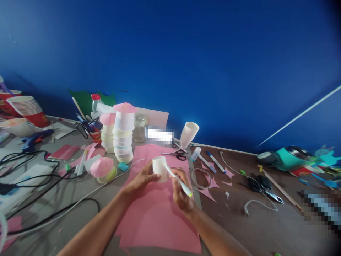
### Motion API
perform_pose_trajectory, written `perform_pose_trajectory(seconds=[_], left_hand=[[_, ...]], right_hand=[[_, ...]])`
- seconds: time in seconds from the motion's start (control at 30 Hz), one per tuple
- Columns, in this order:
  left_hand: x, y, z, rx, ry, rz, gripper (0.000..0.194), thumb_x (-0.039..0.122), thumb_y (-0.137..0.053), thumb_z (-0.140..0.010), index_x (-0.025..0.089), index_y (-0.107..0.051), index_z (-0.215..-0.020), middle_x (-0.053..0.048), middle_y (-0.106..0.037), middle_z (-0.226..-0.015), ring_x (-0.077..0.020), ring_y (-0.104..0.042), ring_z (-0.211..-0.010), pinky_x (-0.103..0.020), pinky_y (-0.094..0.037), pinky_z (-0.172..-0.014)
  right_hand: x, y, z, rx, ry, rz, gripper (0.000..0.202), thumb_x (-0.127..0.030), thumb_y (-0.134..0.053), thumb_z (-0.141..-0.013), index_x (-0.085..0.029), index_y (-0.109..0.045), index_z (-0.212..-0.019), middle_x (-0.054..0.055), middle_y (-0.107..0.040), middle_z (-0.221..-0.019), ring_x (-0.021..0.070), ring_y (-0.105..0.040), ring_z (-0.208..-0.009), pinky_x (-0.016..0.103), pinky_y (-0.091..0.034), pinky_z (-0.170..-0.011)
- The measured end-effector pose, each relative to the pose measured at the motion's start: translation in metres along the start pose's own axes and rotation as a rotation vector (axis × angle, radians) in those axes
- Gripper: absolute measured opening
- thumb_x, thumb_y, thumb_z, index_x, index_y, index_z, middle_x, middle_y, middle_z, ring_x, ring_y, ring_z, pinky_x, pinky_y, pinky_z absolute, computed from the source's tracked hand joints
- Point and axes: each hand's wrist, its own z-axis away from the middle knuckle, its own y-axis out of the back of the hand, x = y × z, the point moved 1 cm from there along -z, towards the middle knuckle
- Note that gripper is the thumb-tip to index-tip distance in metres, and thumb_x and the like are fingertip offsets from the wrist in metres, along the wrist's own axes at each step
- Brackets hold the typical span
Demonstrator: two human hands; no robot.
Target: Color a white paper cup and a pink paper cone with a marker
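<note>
A white paper cup (160, 167) is held over the pink paper (160, 217), with my left hand (142, 177) closed around its left side and the thumb on its front. My right hand (182, 188) grips a white marker with a yellow-green end (182, 184). The marker's tip meets or nearly meets the cup's right side; which of the two is not clear. Black-handled scissors (181, 155) lie at the paper's far edge, just beyond the cup.
Stacked cups with pink tops (124, 138) stand at the back left, near a glass jar (140, 129). Cables and a glue gun (36, 139) lie left. A tilted white cup (189, 133), blue markers (216, 162) and pink scraps are right of centre; a teal flask (287, 158) lies farther right.
</note>
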Motion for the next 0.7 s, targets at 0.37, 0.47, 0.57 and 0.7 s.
perform_pose_trajectory(seconds=[0.37,0.47,0.57,0.7], left_hand=[[0.0025,-0.0008,0.0005,-0.005,-0.017,-0.067,0.052,0.035,-0.079,-0.074,0.020,-0.057,-0.118,-0.002,-0.059,-0.096,-0.0171,-0.051,-0.085,-0.026,-0.040,-0.072],[0.0023,-0.0013,0.0006,-0.005,-0.006,-0.050,0.048,0.035,-0.079,-0.074,0.021,-0.058,-0.114,-0.001,-0.059,-0.094,-0.0166,-0.051,-0.082,-0.026,-0.041,-0.072],[0.0013,-0.0019,0.0006,-0.010,0.005,-0.023,0.046,0.034,-0.079,-0.073,0.021,-0.058,-0.112,-0.002,-0.059,-0.095,-0.0164,-0.052,-0.083,-0.026,-0.041,-0.072],[0.0003,-0.0018,0.0009,-0.013,0.006,0.005,0.051,0.034,-0.079,-0.073,0.022,-0.057,-0.117,-0.004,-0.061,-0.101,-0.0194,-0.054,-0.090,-0.027,-0.042,-0.075]], right_hand=[[0.0006,-0.0028,-0.0002,-0.081,0.097,0.030,0.019,-0.020,-0.046,-0.094,-0.023,-0.058,-0.109,0.007,-0.065,-0.094,0.0214,-0.065,-0.086,0.037,-0.056,-0.077],[0.0018,-0.0015,-0.0005,-0.052,0.037,0.044,0.017,-0.021,-0.046,-0.094,-0.021,-0.059,-0.104,0.005,-0.065,-0.091,0.0190,-0.064,-0.080,0.034,-0.056,-0.072],[0.0021,-0.0001,-0.0013,0.007,-0.032,0.063,0.015,-0.022,-0.045,-0.095,-0.021,-0.059,-0.100,0.002,-0.063,-0.084,0.0164,-0.061,-0.072,0.030,-0.055,-0.067],[-0.0002,0.0003,-0.0029,0.027,-0.020,0.053,0.014,-0.023,-0.045,-0.096,-0.022,-0.058,-0.100,0.002,-0.062,-0.084,0.0163,-0.061,-0.072,0.030,-0.054,-0.067]])
